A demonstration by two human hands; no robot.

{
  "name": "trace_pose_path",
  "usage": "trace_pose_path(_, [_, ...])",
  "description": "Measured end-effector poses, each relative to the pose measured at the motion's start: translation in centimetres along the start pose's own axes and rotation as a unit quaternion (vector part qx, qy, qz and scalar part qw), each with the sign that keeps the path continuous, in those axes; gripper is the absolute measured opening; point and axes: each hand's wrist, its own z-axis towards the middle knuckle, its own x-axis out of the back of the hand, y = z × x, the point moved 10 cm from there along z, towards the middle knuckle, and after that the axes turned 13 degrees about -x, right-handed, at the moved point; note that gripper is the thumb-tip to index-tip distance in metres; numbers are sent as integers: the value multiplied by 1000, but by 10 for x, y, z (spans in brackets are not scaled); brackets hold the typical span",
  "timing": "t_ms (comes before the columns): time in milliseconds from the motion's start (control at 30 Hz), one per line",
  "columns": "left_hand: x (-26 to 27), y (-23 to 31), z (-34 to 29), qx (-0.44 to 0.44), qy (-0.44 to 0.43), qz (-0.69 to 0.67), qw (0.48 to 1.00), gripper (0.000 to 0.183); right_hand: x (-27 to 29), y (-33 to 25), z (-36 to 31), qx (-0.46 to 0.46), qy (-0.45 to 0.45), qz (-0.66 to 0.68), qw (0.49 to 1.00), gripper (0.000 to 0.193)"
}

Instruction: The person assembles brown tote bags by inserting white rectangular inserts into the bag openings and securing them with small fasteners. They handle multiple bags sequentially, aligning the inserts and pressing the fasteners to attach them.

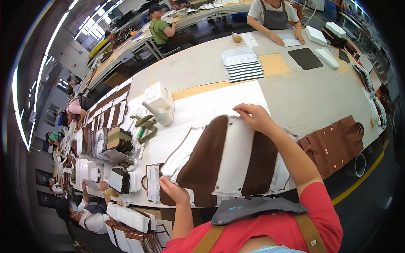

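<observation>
A wide brown-and-white striped fabric panel (206, 154) is held up at a tilt in front of me above the table. At its near left corner, my left hand (174, 192) has its fingers closed on the edge. My right hand (254, 118) pinches the far top edge with thumb and fingers. Small dark round spots show on the white middle stripe. Beneath the panel, partly hidden, lies a similar brown-and-white piece (153, 185) with a loop handle at its left side.
A white plastic device (159, 101) stands beyond the panel, with green strips (145, 128) beside it. A brown bag (333, 145) lies at right. Stacked pieces (119, 139) stand at left. Striped white sheets (242, 64) lie farther back. A co-worker's hands (287, 39) rest across the table.
</observation>
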Motion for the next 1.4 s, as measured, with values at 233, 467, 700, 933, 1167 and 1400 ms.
trace_pose_path(233, [171, -161, 27, 130, 78, 181, 972, 28, -79, 113, -43, -124, -128, -126, 976, 22])
trace_pose_path(467, [173, -192, 49, 233, 15, 260, 937, 46, -61, 266, -187, -412, -59, -59, 907, 43])
trace_pose_path(700, [175, -193, 75, 136, 26, 269, 953, 59, -64, 287, -211, -399, 30, -117, 909, 43])
trace_pose_path(933, [162, -184, 75, 101, 9, 229, 968, 51, -55, 284, -205, -491, 45, 132, 860, 22])
trace_pose_path(1167, [102, -152, 48, 65, 7, 173, 983, 47, -19, 275, -181, -434, 96, 126, 887, 23])
trace_pose_path(1400, [126, -163, 49, 3, 4, 357, 934, 43, -24, 323, -191, -509, 60, 148, 846, 26])
